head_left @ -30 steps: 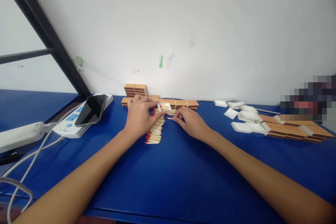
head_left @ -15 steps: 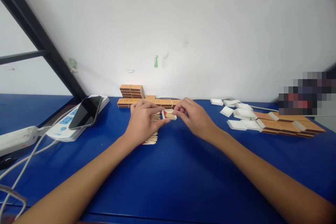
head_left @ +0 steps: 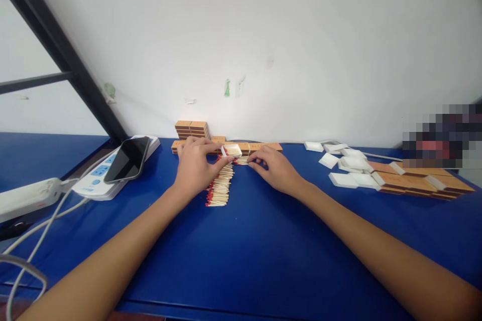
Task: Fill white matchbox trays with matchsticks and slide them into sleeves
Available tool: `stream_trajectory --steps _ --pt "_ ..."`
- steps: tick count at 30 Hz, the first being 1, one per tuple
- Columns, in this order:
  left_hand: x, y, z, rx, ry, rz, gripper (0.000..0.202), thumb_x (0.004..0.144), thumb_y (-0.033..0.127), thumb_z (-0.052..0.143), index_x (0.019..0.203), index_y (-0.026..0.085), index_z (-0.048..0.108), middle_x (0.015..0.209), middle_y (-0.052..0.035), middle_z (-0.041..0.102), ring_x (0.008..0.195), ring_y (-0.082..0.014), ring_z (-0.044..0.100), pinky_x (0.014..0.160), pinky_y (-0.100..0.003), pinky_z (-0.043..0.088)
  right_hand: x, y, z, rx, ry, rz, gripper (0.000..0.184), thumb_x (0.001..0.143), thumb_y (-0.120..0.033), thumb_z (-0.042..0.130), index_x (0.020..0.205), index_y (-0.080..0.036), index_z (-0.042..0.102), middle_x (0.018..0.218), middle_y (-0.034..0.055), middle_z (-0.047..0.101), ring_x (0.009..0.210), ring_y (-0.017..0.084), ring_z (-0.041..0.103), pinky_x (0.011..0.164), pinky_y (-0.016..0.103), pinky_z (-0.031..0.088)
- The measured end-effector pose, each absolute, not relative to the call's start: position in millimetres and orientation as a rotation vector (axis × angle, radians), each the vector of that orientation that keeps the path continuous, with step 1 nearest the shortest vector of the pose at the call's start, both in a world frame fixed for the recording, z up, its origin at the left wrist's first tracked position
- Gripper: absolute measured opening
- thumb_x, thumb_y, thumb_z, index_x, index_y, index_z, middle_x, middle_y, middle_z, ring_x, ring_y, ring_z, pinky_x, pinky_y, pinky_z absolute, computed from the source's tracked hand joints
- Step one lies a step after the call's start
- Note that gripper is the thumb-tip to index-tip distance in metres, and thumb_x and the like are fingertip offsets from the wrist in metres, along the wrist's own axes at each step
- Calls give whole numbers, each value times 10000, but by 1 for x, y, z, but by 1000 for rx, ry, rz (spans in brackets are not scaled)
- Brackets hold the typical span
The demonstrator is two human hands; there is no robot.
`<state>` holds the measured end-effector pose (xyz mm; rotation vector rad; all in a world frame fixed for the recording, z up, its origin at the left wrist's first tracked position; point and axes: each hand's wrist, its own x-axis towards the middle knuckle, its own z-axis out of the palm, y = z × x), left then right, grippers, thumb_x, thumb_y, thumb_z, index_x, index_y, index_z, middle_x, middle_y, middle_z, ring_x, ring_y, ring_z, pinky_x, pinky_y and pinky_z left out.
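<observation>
My left hand (head_left: 196,165) grips a small white matchbox tray (head_left: 236,154) between thumb and fingers. Red-tipped matches lie inside the tray, which tilts toward me. Just right of it, my right hand (head_left: 276,169) pinches the pale ends of a few matches (head_left: 241,160) below the tray's edge; how many is too small to tell. A long pile of matches (head_left: 219,193), red heads to the left, lies on the blue table (head_left: 241,251) under and in front of my left hand, which covers part of it.
Behind my hands, a row of orange matchboxes (head_left: 273,146) and a stack of boxes (head_left: 191,128) stand along the wall. White trays (head_left: 343,179) and orange matchbox sleeves (head_left: 408,180) lie at right. A phone (head_left: 127,159) rests on a white power strip (head_left: 94,189) at left, with cables nearby.
The tray in my left hand has moved slightly left and up, uncovering more of the match pile. My right fingers have come away from the tray's end to matches below it.
</observation>
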<state>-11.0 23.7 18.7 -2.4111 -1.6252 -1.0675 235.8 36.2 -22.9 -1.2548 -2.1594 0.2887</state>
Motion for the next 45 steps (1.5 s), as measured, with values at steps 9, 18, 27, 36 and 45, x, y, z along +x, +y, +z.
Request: stream_trajectory --steps 9,18,27,36,45 --pt "-9 23 17 -2419 -1601 -1052 338 896 573 758 1064 284 808 1106 -58 770 1092 -305 589 953 -472 359 230 38 -34 -1229 -2178 329 79 965 -192 617 890 -190 640 945 63 620 880 205 594 800 336 474" --pt "-9 23 16 -2431 -1571 -1044 336 901 568 755 1076 286 807 1102 -57 772 1080 -304 585 951 -479 353 225 37 -37 -1158 -2184 256 34 991 -202 605 978 -204 637 983 72 618 954 236 595 880 378 482" --pt "-9 23 17 -2429 -1570 -1034 340 896 564 763 1083 283 804 1096 -54 770 1080 -301 590 954 -483 353 225 38 -37 -1194 -2177 246 43 994 -219 619 976 -199 653 973 70 617 951 237 597 865 375 476" --pt "-11 25 14 -2426 -1557 -1011 342 894 551 772 1084 269 808 1108 -61 771 1086 -301 594 953 -476 354 238 34 -28 -1247 -2246 256 83 998 -160 602 919 -186 610 990 73 625 894 210 593 810 337 460" --pt "-2 16 8 -2552 -1440 -1039 359 836 538 833 1097 292 812 1065 -37 761 1059 -279 591 944 -465 347 234 18 3 -1165 -2009 182 104 1007 -221 611 908 -201 631 909 45 595 845 200 582 781 342 457"
